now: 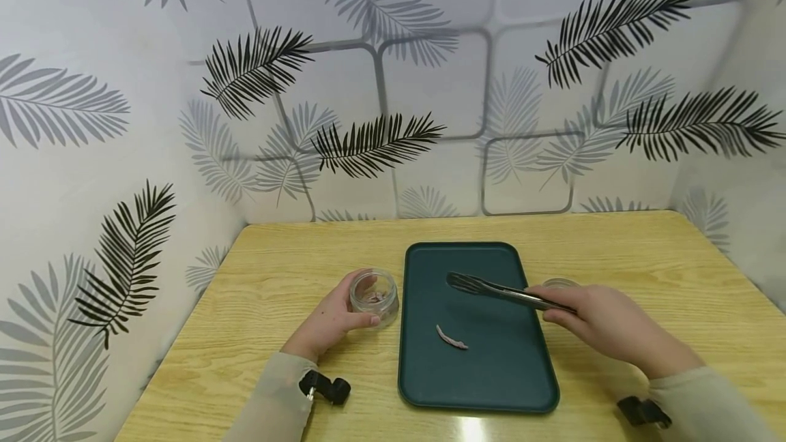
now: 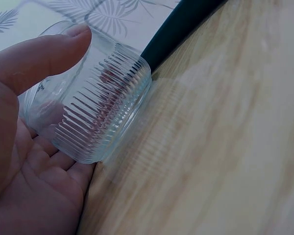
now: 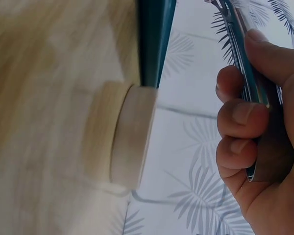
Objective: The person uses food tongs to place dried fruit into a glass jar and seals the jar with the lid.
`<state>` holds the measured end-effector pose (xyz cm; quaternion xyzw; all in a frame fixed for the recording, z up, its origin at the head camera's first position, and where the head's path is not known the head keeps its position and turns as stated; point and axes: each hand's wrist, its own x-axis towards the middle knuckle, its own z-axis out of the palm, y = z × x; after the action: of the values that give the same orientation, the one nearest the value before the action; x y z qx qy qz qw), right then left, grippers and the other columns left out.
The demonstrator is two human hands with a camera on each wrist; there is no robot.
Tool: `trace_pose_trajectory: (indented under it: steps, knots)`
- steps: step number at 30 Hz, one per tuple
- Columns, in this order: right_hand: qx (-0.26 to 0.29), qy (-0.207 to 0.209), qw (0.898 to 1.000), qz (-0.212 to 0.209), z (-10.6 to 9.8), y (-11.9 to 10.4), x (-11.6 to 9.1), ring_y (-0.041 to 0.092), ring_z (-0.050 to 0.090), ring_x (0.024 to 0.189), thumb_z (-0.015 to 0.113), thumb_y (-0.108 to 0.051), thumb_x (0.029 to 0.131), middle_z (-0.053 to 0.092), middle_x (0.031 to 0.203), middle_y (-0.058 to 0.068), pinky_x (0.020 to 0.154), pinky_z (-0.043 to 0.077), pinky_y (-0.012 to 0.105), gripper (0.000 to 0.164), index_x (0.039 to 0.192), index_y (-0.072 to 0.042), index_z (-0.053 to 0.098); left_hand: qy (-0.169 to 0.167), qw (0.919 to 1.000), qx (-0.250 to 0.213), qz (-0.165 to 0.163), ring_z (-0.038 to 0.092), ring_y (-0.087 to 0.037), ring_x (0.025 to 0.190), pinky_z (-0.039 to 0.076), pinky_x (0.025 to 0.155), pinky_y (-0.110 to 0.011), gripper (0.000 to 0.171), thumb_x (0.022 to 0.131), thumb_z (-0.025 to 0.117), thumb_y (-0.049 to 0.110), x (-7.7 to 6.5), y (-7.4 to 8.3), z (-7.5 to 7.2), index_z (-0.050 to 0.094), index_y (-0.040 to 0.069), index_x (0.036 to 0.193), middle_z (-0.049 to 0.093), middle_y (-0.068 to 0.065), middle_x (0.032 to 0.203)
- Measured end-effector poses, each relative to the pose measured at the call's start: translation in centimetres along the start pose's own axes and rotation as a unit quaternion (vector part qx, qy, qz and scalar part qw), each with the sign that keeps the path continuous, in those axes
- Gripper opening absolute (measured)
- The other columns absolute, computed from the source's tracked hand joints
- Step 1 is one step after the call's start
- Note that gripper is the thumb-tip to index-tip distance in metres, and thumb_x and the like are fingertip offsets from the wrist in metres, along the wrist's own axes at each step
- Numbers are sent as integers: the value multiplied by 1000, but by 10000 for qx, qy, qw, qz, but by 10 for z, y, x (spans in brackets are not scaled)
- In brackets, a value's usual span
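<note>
My left hand [image 1: 334, 316] grips a clear ribbed glass jar [image 1: 385, 309] that stands on the table left of the tray; thumb and fingers lie round its side. Inside the open jar are some small brownish-pink pieces, blurred through the glass in the left wrist view. My right hand [image 1: 604, 322] holds metal tongs [image 1: 512, 293] by the handle end, their tips over the upper part of the dark green tray [image 1: 491, 387]. A thin, curved, pale pinkish strip [image 1: 451, 338] lies on the tray below the tongs.
A round wood-coloured lid [image 3: 132, 137] stands on the table right of the tray, partly hidden behind my right hand in the head view. Beyond the wooden table [image 1: 319, 244] rises a wall [image 1: 430, 87] with a leaf pattern.
</note>
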<state>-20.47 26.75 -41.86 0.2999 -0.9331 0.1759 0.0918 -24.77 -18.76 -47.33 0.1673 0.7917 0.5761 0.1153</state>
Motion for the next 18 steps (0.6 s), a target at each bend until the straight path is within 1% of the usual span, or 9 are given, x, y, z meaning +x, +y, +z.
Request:
trace_pose_trajectory:
  steps: [3,8,11,13,15,18]
  knots:
    - [26,7,10000,-89,0,-4,5,22,69,107,69,-32,97,70,123,-1,83,55,45,40,137,-29,66,-4,10000,-13,14,42,-24,140,30,112,-47,87,85,84,17,0,0,0,34,20,156,40,-5,157]
    - [-26,11,9996,-280,-1,-14,13,12,69,99,67,-33,98,71,122,-4,80,56,39,42,140,-27,64,5,10000,-14,-21,43,-24,139,31,112,-47,87,85,84,17,1,-1,0,34,22,156,40,-4,157]
    - [-22,-73,9995,-303,-2,-21,20,5,66,89,66,-34,99,71,121,-3,75,54,36,43,141,-26,63,22,10000,-20,-21,43,-25,139,31,112,-47,86,85,84,18,0,0,0,34,21,155,40,-4,157]
    - [7,-127,9994,-327,-2,-27,26,2,62,81,66,-33,99,72,116,-4,71,51,34,44,142,-26,62,24,10000,-39,-22,43,-25,139,31,112,-47,86,85,84,18,0,0,1,34,21,155,41,-4,157]
    - [1,-127,9991,-395,0,-31,32,1,59,78,67,-33,99,72,115,-4,69,49,33,44,142,-26,62,24,10000,-34,-25,43,-25,139,31,112,-47,86,85,84,18,0,0,1,35,20,155,41,-4,157]
    - [-13,-78,9986,-523,3,-39,42,7,65,83,68,-31,98,72,115,-4,72,52,36,45,142,-26,62,10,10000,-36,-24,42,-25,140,30,112,-48,86,85,84,18,1,-1,1,34,21,155,40,-5,157]
